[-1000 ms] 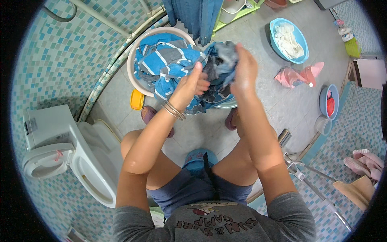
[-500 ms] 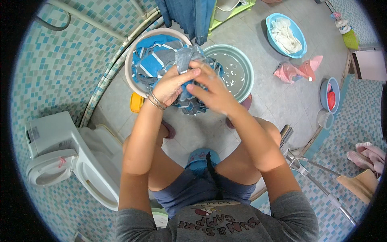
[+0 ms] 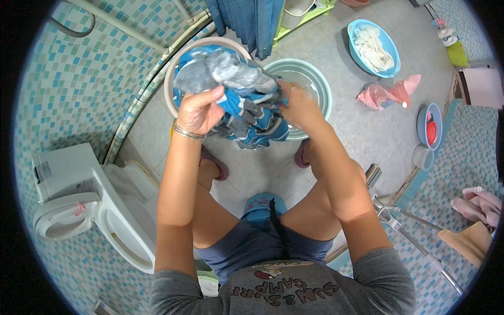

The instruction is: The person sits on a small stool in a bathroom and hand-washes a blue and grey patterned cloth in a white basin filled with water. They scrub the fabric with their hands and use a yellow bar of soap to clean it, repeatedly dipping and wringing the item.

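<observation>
Both of my hands grip one wet garment striped in blue, grey and white. My left hand holds its left end up, and that end bunches over a white round basin with more blue cloth in it. My right hand clutches the other end above a pale green basin of water. The garment's lower fold hangs between the two basins, above my feet in pink slippers.
A white toilet stands at my left by the blue mosaic wall. A blue basin with white cloth, pink cloth on the floor and a small blue bowl lie to the right. Blue fabric hangs ahead. A metal stand is at right.
The striped garment has come up and spread out: my left hand has moved left and lifted its end over the white basin, while my right hand stays by the green basin.
</observation>
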`<state>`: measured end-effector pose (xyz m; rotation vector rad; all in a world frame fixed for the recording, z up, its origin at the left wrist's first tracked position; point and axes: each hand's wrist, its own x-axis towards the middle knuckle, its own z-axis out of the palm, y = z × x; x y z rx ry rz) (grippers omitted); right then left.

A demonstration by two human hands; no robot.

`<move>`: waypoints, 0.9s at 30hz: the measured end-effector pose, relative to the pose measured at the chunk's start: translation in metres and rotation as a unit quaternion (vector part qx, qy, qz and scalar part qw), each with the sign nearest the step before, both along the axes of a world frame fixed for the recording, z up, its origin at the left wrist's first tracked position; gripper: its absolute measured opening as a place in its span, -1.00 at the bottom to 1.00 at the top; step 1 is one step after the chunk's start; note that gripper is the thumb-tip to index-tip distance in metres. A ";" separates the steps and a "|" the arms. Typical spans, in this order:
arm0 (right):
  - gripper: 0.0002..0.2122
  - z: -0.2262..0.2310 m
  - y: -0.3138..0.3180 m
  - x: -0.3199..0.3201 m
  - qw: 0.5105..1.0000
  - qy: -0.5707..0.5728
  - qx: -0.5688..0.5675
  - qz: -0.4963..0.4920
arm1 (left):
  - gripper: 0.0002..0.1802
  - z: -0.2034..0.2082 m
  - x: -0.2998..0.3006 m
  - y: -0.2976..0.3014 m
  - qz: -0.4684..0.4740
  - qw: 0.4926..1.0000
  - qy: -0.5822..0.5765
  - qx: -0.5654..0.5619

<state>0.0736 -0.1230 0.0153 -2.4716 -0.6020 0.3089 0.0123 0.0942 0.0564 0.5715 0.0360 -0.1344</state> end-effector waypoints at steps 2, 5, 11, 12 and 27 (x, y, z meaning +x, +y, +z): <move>-0.67 -0.014 0.005 0.002 0.999 -0.032 0.016 0.033 | -0.41 0.007 -0.002 -0.001 -0.026 0.996 -0.047 -0.069; -0.72 -0.013 0.008 0.010 1.000 0.003 -0.003 -0.012 | -0.47 -0.004 -0.004 0.012 -0.028 0.991 -0.116 -0.062; -0.78 0.019 -0.017 0.044 0.966 0.165 0.079 -0.184 | -0.73 0.000 0.010 0.041 0.060 0.976 0.152 0.141; -0.78 0.027 -0.017 0.043 0.953 0.200 0.101 -0.205 | -0.74 -0.007 0.010 0.044 0.056 0.964 0.188 0.182; -0.69 0.033 -0.002 0.028 0.691 0.480 0.512 -0.174 | -0.68 -0.047 0.023 0.012 0.029 0.588 0.007 0.808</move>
